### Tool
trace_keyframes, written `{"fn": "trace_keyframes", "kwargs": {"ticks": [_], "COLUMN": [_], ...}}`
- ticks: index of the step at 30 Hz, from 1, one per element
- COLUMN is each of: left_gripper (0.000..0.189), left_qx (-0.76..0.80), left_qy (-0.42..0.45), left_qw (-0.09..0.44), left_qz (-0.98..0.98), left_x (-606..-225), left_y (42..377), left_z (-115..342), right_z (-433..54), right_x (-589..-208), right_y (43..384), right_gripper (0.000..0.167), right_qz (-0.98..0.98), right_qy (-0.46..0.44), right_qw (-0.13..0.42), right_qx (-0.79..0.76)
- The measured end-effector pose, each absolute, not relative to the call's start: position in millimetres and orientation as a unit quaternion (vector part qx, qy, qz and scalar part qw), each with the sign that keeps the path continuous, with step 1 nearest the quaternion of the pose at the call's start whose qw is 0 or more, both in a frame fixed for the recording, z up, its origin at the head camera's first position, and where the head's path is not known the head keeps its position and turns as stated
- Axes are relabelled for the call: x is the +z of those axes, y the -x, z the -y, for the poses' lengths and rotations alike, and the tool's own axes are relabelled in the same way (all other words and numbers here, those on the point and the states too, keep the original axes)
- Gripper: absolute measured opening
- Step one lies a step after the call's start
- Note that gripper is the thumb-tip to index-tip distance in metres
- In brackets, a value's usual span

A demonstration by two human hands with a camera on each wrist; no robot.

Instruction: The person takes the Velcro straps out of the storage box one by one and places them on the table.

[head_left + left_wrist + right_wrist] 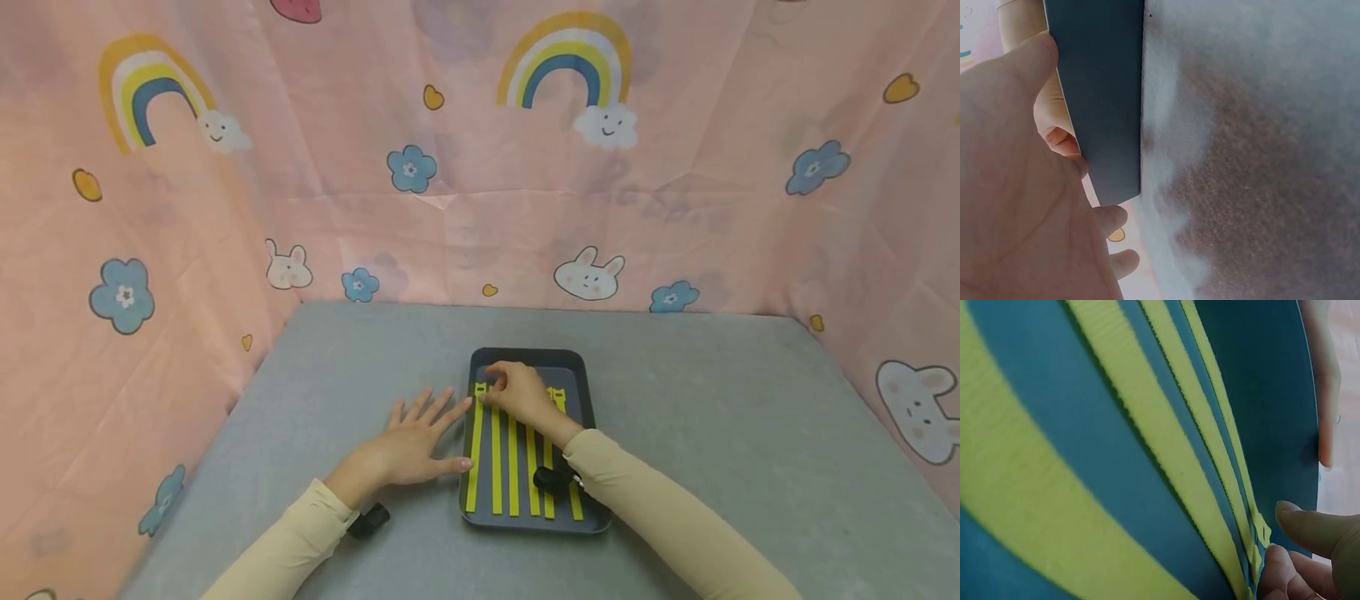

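Note:
Several yellow straps (476,458) with slotted heads lie lengthwise, side by side, in a dark grey tray (534,528). They look like hook-and-loop cable ties. My right hand (525,398) reaches over their far ends, fingers bent and thumb apart from them. In the right wrist view its fingertips are right at the head of the outermost strap (1262,528). My left hand (408,446) is spread at the tray's left side, with thumb and forefinger at the rim. The left wrist view shows its thumb (1038,59) against the tray's outer wall (1100,94).
The tray stands on a grey tabletop (720,417). A pink printed curtain (465,225) encloses the back and both sides. Black wrist cameras sit under the left wrist (369,521) and over the tray's near right part at the right wrist (551,481).

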State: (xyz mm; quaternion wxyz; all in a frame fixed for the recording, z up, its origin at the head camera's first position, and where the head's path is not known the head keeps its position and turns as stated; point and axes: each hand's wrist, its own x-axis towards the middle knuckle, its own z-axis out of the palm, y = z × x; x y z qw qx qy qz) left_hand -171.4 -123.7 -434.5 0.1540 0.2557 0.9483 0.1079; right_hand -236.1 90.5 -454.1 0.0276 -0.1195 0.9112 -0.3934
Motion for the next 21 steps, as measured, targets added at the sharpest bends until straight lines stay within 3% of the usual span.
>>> {"fn": "trace_keyframes", "kwargs": {"ticks": [21], "left_gripper": [0.086], "left_qx": [0.112], "left_qy": [-0.252], "left_qw": [0.157], "left_qz": [-0.948], "left_x": [-433.9], "left_y": [171.1], "left_z": [123.7], "right_z": [-80.6], "right_x": [-459.1], "right_y": [239.1], "right_gripper": [0.036], "right_qz": [-0.930], "right_qy": [0.108], "right_qw": [-0.003], "right_qx": [-0.351]}}
